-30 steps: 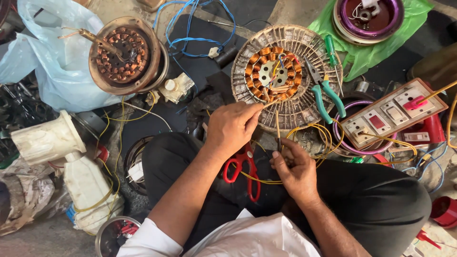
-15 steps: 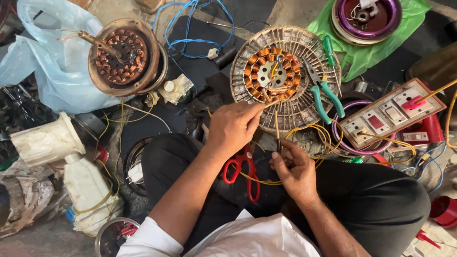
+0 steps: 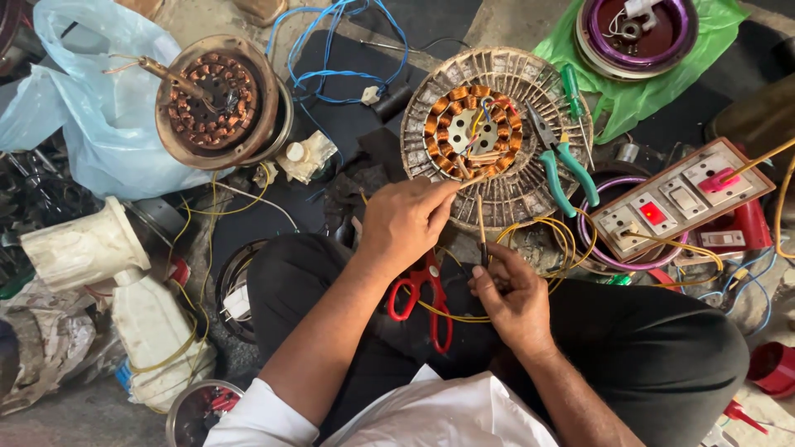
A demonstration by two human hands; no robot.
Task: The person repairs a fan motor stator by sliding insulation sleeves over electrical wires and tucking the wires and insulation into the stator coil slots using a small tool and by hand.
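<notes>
A seated person's left hand pinches a thin wire at the lower edge of a round fan stator with copper coils at centre frame, while the right hand grips a slim upright tool just below. Red scissors lie on the lap; green pliers rest on the stator's right side.
</notes>
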